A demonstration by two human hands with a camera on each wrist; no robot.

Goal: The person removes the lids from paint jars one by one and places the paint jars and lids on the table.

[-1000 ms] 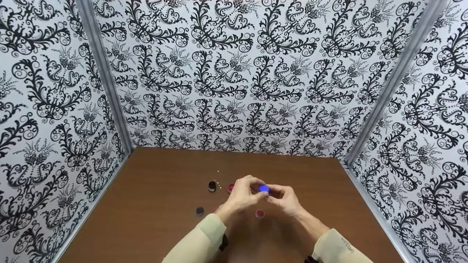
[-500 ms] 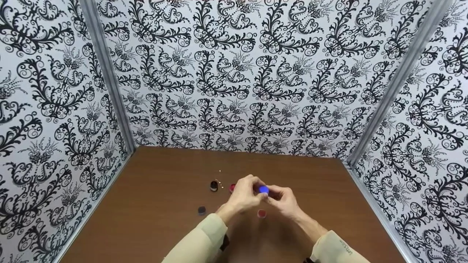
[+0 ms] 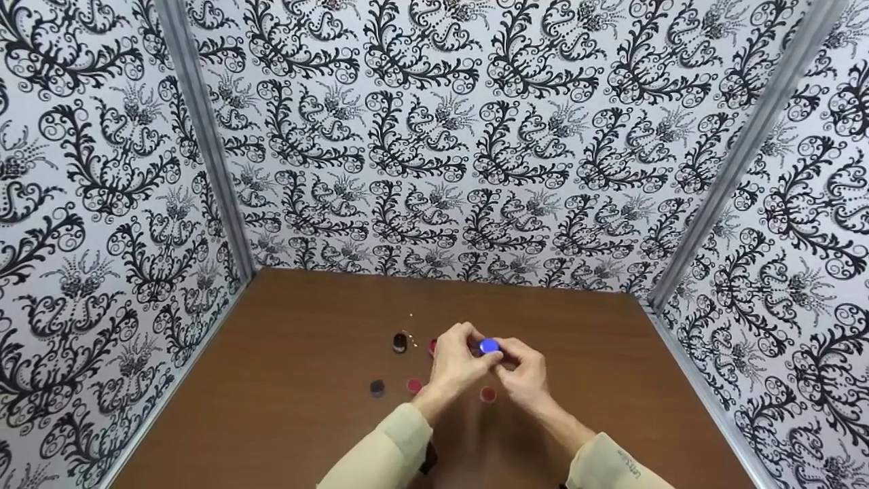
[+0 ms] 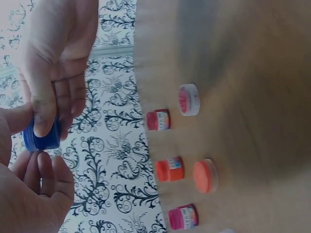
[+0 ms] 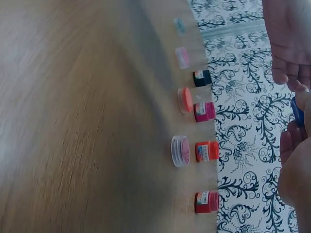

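Note:
In the head view a small blue paint jar (image 3: 489, 346) is held up between both hands, over the table. My left hand (image 3: 456, 360) pinches it from the left and my right hand (image 3: 526, 373) grips it from the right. In the left wrist view the right thumb presses along the side of the blue jar (image 4: 46, 136), while the left fingertips are at its lower edge. Only a dark blue sliver of the jar (image 5: 297, 112) shows in the right wrist view; fingers cover the rest.
Beyond the hands stand a black jar (image 3: 400, 343), a pink jar (image 5: 204, 111), an orange jar (image 5: 207, 151) and a red jar (image 5: 207, 202). Nearer lie round caps: dark (image 3: 377, 388), pink (image 3: 414, 386) and red-orange (image 3: 488, 394). Patterned panels (image 3: 434, 136) enclose the brown table (image 3: 305, 319).
Both hands keep hold of the blue jar, nearly in place. The view has shifted slightly, and the pink cap by the left wrist now shows fully.

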